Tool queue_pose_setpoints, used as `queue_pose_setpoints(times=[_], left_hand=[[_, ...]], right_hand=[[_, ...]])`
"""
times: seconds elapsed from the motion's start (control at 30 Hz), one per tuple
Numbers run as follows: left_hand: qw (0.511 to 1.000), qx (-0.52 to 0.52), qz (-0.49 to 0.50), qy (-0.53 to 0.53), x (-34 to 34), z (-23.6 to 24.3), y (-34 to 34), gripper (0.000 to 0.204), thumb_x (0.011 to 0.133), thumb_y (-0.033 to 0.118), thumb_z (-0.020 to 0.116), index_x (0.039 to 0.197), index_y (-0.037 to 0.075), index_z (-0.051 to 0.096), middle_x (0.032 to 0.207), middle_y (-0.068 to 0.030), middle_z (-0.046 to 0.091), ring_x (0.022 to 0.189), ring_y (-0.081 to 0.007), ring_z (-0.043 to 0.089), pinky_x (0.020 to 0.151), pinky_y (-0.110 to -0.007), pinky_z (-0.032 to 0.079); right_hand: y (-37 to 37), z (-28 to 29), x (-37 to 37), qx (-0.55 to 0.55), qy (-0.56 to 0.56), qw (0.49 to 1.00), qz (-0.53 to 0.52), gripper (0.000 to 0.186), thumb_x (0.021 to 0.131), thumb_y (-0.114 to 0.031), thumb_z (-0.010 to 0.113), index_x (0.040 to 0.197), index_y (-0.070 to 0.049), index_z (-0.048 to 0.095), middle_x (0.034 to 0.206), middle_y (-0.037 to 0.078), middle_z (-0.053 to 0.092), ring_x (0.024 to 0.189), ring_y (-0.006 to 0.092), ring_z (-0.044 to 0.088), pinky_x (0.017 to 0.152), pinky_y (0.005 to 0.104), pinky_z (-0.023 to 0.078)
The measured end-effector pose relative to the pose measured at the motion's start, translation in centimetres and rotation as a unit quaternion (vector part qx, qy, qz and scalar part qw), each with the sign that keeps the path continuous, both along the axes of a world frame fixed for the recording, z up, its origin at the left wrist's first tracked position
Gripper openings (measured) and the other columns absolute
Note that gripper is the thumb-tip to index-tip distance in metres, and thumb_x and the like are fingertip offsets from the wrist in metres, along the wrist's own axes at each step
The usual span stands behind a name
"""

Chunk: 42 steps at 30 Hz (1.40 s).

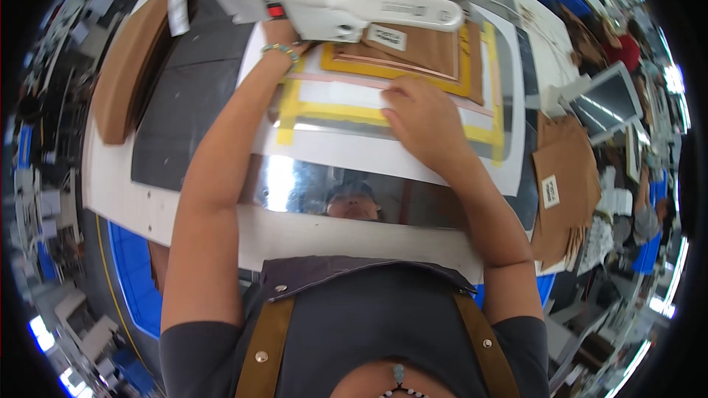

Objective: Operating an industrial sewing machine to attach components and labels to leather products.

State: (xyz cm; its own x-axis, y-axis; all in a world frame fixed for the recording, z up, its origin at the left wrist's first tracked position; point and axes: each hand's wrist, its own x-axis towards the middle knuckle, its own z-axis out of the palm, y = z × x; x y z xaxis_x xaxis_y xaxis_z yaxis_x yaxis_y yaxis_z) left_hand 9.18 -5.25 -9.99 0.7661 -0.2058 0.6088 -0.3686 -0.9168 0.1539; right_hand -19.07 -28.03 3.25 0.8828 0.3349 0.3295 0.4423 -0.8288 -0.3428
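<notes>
My left hand (278,33) reaches under the white sewing machine's arm (391,9) at the top, its fingers mostly hidden. My right hand (414,114) rests at the near side of a yellow frame (461,63), fingers loosely bent, thumb and forefinger apart, holding nothing visible. Inside that frame lie brown fabric pieces (431,51) with a pale label (385,35). Beneath is a white template sheet (341,144) marked with yellow tape (496,136) and a thin pink line.
A long brown folded stack (129,66) lies left. Brown labelled pieces (560,158) and a tilted screen (601,103) are right. A reflective metal plate (287,184) borders the table's front edge (354,243). Blue bins (136,287) sit below. Co-workers (619,48) appear at far right.
</notes>
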Motion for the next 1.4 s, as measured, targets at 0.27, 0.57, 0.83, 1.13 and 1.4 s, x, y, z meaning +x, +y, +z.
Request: queue_pose_setpoints(times=[0.27,0.57,0.83,1.13,1.4], left_hand=[[0.989,-0.148,-0.016,-0.016,-8.7,15.9,17.1,0.024,0.097,0.021,0.075,0.101,0.001,0.064,0.09,-0.0215,0.072,0.083,-0.0427,0.069,0.073,-0.045,0.054],[0.928,-0.16,0.284,-0.18,-34.4,19.6,42.9,0.018,0.097,0.018,0.078,0.102,0.002,0.073,0.092,-0.0085,0.075,0.081,-0.0136,0.068,0.076,-0.031,0.056],[0.804,-0.183,0.555,-0.112,-53.8,2.3,49.9,0.019,0.095,0.023,0.078,0.099,0.005,0.078,0.094,-0.0114,0.079,0.079,-0.0236,0.073,0.078,-0.037,0.058],[0.659,-0.124,0.72,0.179,-63.7,-7.0,56.0,0.026,0.09,0.03,0.076,0.099,0.007,0.085,0.103,-0.0172,0.081,0.096,-0.0362,0.078,0.09,-0.047,0.06],[0.763,-0.018,0.646,0.02,-53.2,-4.5,56.7,0.047,0.091,0.03,0.076,0.127,0.0,0.073,0.137,-0.0275,0.067,0.13,-0.0426,0.062,0.111,-0.05,0.05]], right_hand=[[-0.7,-0.4,0.5,-0.01,-0.047,0.999,0.006,0.026,0.085,-0.009,0.077,0.109,-0.002,0.072,0.114,0.016,0.068,0.107,0.0371,0.066,0.093,0.0467,0.054],[-0.6,0.5,0.2,-0.037,0.006,0.999,-0.002,0.029,0.095,-0.01,0.071,0.121,0.003,0.07,0.123,0.016,0.065,0.114,0.0361,0.064,0.1,0.0428,0.051],[-0.5,0.6,0.1,-0.051,0.017,0.999,-0.005,0.031,0.099,-0.013,0.067,0.125,0.002,0.071,0.126,0.015,0.064,0.116,0.0335,0.064,0.1,0.0416,0.051],[-0.6,0.5,0.1,-0.06,0.018,0.998,-0.008,0.031,0.1,-0.013,0.066,0.126,0.003,0.071,0.125,0.015,0.064,0.116,0.0332,0.064,0.099,0.0406,0.051],[-0.6,0.2,0.6,-0.057,0.012,0.998,-0.012,0.032,0.098,-0.013,0.068,0.125,0.003,0.071,0.124,0.017,0.065,0.117,0.0356,0.064,0.101,0.042,0.051]])
